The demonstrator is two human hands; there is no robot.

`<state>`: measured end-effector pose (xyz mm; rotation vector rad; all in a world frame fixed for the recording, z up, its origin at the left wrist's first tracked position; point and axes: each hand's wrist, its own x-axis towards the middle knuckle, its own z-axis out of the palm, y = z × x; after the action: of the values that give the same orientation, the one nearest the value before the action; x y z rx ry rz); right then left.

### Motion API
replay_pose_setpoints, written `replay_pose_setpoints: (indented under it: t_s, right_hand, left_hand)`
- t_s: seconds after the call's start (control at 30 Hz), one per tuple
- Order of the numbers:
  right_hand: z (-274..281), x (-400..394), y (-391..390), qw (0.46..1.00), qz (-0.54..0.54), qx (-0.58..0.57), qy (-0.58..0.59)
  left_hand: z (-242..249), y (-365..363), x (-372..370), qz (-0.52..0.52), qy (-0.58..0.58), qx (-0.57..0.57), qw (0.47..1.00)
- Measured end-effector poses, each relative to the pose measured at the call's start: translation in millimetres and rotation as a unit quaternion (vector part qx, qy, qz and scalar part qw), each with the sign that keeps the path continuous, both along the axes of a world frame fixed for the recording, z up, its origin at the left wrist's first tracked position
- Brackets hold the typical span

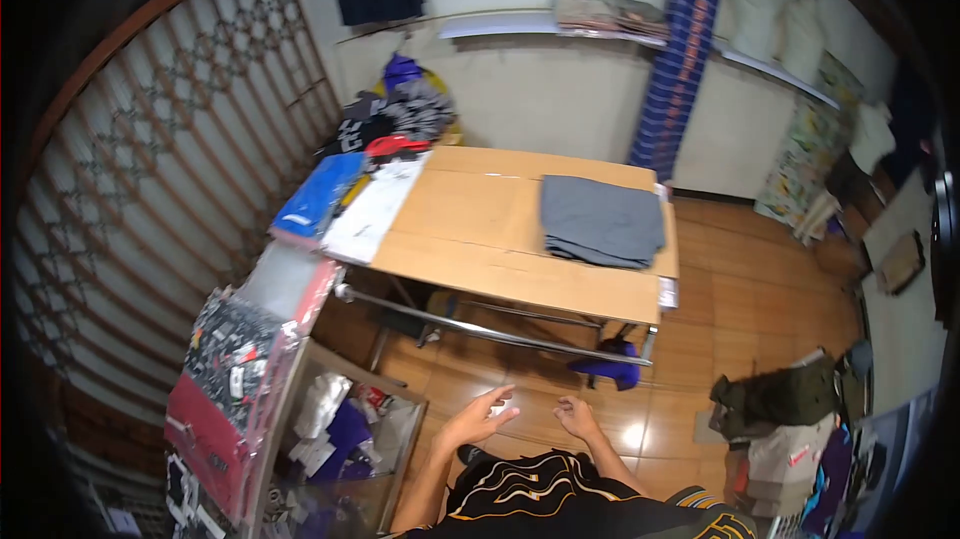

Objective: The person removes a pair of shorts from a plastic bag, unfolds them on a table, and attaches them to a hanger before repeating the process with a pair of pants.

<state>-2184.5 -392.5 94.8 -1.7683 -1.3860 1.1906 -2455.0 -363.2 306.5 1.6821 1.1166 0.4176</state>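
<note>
My left hand [482, 417] is held out in front of my body, fingers apart, with nothing in it. To its right my right hand [575, 416] hovers at about the same height, its fingers loosely curled and apart, also holding nothing. Both hands are over the floor, short of a table [470, 209] topped with a brown board. A grey folded cloth [602, 219] lies in a neat stack at the table's right end. Nearest the left hand is the edge of a glass-sided case [405, 439].
Packaged clothes, including a blue pack [320, 194] and a red one [210, 439], lie along the left. A metal rail [490, 327] runs along the table's front. Folded garments [775, 404] are piled at right. A folding gate [170, 139] lines the left wall.
</note>
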Motion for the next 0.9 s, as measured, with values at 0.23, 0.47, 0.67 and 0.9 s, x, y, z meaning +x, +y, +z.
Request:
replay_pose_setpoints:
  t_s: [0.23,0.47,0.67,0.9]
  right_hand:
    - [-11.2,212.9,-108.4,0.989,-0.087,-0.085,-0.080]
    - [8.6,349.6,-151.9,0.972,-0.198,-0.092,-0.084]
    - [13.5,388.5,-131.0,0.964,-0.259,-0.061,-0.002]
    - [28.7,448.1,-58.0,0.984,-0.172,-0.042,0.021]
  left_hand:
    - [-15.5,-6.9,213.7,-0.166,-0.051,-0.031,0.984]
    - [-17.4,6.8,343.9,-0.230,-0.073,-0.028,0.970]
    - [1.2,78.2,390.7,-0.134,-0.131,-0.048,0.981]
    - [-19.6,202.4,444.6,0.202,-0.130,0.158,0.958]
